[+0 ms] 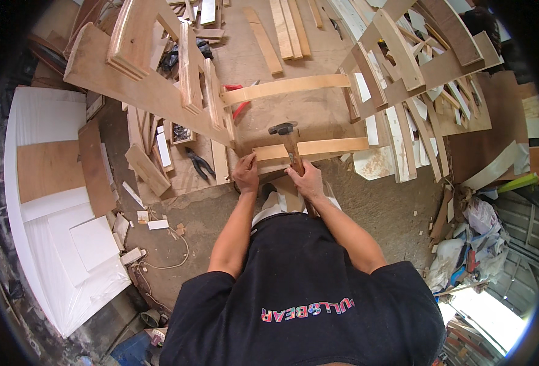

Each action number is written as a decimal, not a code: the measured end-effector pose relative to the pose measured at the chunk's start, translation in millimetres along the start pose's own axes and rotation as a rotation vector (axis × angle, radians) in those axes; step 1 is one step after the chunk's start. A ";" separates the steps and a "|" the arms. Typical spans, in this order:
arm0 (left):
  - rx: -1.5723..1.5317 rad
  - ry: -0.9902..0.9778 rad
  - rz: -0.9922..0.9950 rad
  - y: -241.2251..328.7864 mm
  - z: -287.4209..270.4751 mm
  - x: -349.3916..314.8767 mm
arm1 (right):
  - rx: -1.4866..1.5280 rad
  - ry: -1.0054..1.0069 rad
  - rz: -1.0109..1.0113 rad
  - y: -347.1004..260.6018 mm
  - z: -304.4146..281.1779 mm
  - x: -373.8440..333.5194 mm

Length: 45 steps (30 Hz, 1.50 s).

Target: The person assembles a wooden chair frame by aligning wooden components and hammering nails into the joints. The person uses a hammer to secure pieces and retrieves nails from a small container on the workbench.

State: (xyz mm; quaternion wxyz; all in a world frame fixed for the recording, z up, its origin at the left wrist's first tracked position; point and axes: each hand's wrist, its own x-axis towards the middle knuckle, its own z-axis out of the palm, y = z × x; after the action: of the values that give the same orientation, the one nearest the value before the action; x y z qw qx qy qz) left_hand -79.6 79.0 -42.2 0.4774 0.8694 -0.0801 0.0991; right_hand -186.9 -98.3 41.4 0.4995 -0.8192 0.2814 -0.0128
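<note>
My right hand (307, 181) is wrapped round the wooden handle of a hammer (291, 146), whose dark metal head stands raised over a pale wooden slat (333, 146). That slat runs crosswise at the near side of a wooden frame (211, 100). At its left end my left hand (245, 174) is closed, fingertips pinched together against the wood. Whatever lies between those fingertips is too small to make out. Farther off, a second, curved slat (288, 88) spans the frame's two sides. Left of my left hand lies a pair of dark-handled pliers (200, 163).
Loose boards (288, 27) lie on the far part of the worktable (260, 125). A red-handled tool (240, 110) rests behind the frame's left side. White-wrapped panels (50, 226) stand at left. Plastic bags (477, 244) are heaped at right; offcuts and cord (184, 244) litter the floor.
</note>
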 end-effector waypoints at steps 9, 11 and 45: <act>-0.034 -0.001 -0.082 -1.6 1.8 -3.5 | -0.082 -0.183 -0.186 -24.4 -6.5 -6.0; 0.011 -0.075 -0.132 12.9 -2.3 3.4 | -0.083 -0.229 -0.249 -19.4 -10.5 -8.3; 0.092 -0.170 -0.171 19.3 -9.5 17.6 | -0.230 -0.201 -0.223 -28.8 -4.6 -23.8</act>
State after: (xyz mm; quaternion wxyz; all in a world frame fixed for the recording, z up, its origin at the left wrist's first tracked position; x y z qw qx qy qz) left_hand -68.0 76.0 -17.1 0.4351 0.8994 -0.0409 -0.0123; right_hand -195.4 -80.9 73.6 0.4236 -0.8943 0.1369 0.0460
